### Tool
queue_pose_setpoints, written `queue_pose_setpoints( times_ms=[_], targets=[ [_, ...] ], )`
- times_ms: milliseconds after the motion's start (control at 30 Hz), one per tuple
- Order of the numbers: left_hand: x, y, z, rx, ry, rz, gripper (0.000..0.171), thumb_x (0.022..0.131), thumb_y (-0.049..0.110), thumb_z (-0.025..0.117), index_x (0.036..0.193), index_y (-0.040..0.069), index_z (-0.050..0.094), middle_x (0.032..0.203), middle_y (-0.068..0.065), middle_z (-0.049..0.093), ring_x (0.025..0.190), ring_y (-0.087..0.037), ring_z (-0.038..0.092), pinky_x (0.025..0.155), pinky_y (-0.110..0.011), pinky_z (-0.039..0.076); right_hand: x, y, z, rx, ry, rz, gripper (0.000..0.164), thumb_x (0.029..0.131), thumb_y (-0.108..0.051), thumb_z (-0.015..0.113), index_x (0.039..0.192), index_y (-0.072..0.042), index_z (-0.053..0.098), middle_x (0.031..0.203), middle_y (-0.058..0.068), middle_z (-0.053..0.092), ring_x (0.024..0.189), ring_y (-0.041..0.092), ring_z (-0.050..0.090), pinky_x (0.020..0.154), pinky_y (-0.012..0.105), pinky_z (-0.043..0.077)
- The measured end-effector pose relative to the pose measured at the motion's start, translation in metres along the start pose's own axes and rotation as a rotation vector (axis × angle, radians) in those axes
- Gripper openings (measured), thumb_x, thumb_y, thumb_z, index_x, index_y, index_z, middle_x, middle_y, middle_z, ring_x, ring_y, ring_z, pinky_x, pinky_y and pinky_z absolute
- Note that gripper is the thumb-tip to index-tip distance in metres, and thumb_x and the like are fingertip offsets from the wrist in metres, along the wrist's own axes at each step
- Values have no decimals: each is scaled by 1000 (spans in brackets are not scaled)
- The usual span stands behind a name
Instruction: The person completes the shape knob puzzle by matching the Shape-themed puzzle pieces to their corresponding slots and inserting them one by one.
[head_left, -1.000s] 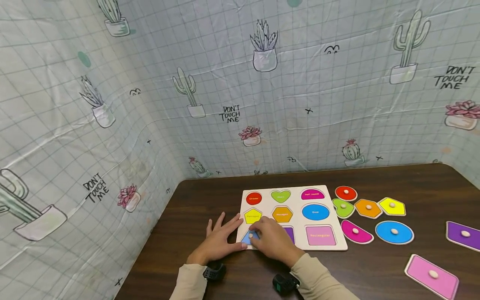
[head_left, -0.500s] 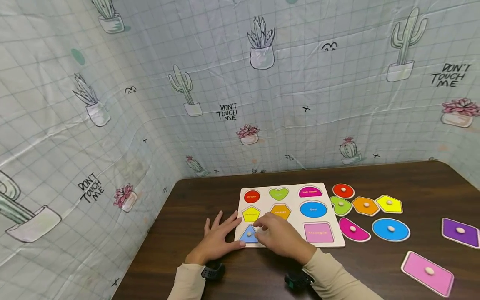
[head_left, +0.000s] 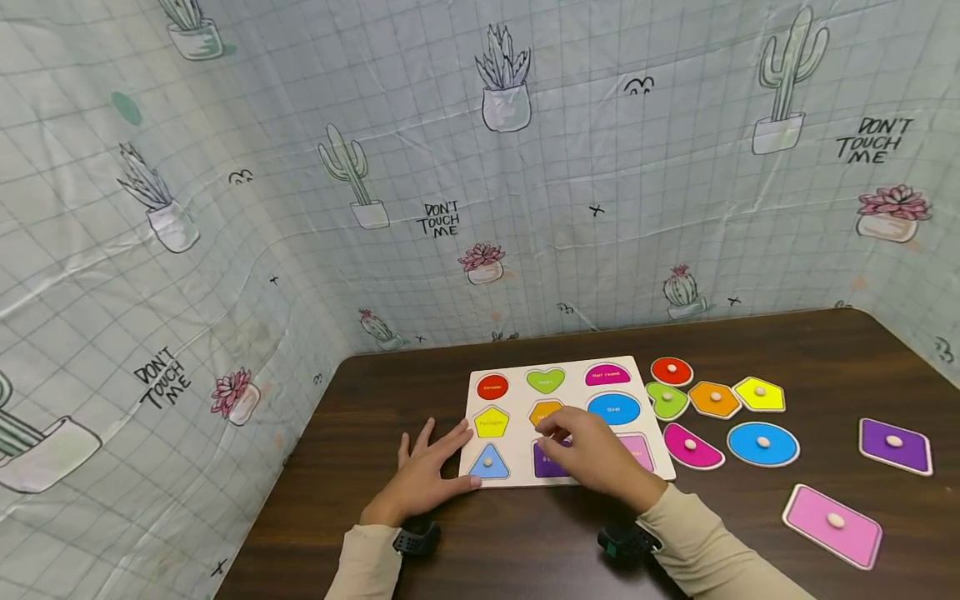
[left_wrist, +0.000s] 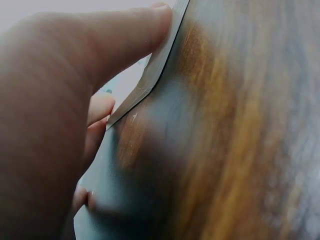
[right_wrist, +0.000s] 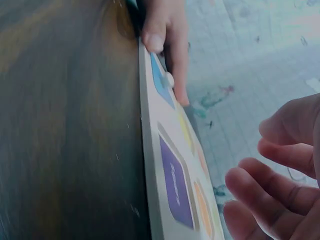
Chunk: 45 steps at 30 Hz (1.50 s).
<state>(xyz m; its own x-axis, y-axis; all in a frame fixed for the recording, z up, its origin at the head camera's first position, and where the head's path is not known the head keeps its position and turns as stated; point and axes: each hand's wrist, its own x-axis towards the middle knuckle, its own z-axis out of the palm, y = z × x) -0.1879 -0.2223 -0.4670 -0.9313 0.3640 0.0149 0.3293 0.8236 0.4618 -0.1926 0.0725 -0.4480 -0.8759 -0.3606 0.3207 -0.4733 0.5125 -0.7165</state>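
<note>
A white shape puzzle board (head_left: 517, 479) lies on the dark wooden table. In its near left recess sits the blue triangle piece (head_left: 489, 465) with a small knob. My left hand (head_left: 420, 477) rests at the board's left edge, fingers spread, thumb on the near left corner, as the left wrist view also shows at the board's edge (left_wrist: 157, 62). Over the board's purple square recess (right_wrist: 175, 185) hovers my right hand (head_left: 592, 450), its fingers loosely bent and nothing between them. It partly hides the orange hexagon recess and the pink rectangle recess.
Right of the board lie loose knobbed pieces: a red circle (head_left: 672, 372), green heart (head_left: 666, 403), orange hexagon (head_left: 708, 406), yellow pentagon (head_left: 759, 398), magenta half round (head_left: 696, 454) and blue oval (head_left: 763, 454). Farther right are a purple piece (head_left: 896, 457) and pink rectangle (head_left: 832, 542).
My right hand has let go of the blue triangle's knob and moved right across the board. The triangle stays in its recess. My left hand keeps its place at the board's edge.
</note>
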Motion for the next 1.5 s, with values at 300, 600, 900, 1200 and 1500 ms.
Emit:
queue_pose_setpoints(
  times_ms=[300, 600, 900, 1200, 1500],
  targets=[
    [-1, 3, -1, -3, 5, -11, 79, 87, 61, 67, 153, 25, 46, 161, 11, 31, 152, -41, 5, 110, -71, -10, -5, 14, -27, 0, 16, 6, 14, 91, -13, 73, 103, -5, 75, 92, -6, 70, 85, 12, 65, 77, 34, 56],
    [4, 3, -7, 24, 16, 15, 78, 88, 61, 66, 154, 24, 44, 162, 11, 30, 152, -40, 5, 110, -71, -10, -10, 30, -47, -30, 145, 16, 13, 91, -12, 72, 101, -5, 76, 94, -1, 73, 84, 18, 65, 80, 41, 55],
    [3, 0, -7, 29, 12, 11, 78, 88, 61, 65, 154, 26, 43, 162, 11, 29, 152, -40, 4, 110, -71, -10, -20, 39, -61, -53, 159, 71, 15, 92, -14, 72, 103, -5, 76, 94, 1, 74, 85, 21, 67, 78, 42, 55],
    [5, 1, 0, 26, -1, 10, 77, 89, 60, 65, 154, 26, 43, 162, 12, 29, 152, -39, 3, 110, -71, -10, -37, 47, -79, -94, 150, 157, 21, 95, -19, 68, 109, -5, 76, 100, 5, 73, 91, 24, 63, 80, 41, 53],
    [1, -1, 2, 24, 6, 15, 76, 89, 61, 65, 154, 27, 44, 162, 11, 30, 152, -40, 4, 109, -72, -9, -53, 57, -101, -121, 180, 210, 23, 97, -23, 66, 110, -5, 75, 103, 10, 72, 92, 27, 60, 75, 38, 53]
  ],
)
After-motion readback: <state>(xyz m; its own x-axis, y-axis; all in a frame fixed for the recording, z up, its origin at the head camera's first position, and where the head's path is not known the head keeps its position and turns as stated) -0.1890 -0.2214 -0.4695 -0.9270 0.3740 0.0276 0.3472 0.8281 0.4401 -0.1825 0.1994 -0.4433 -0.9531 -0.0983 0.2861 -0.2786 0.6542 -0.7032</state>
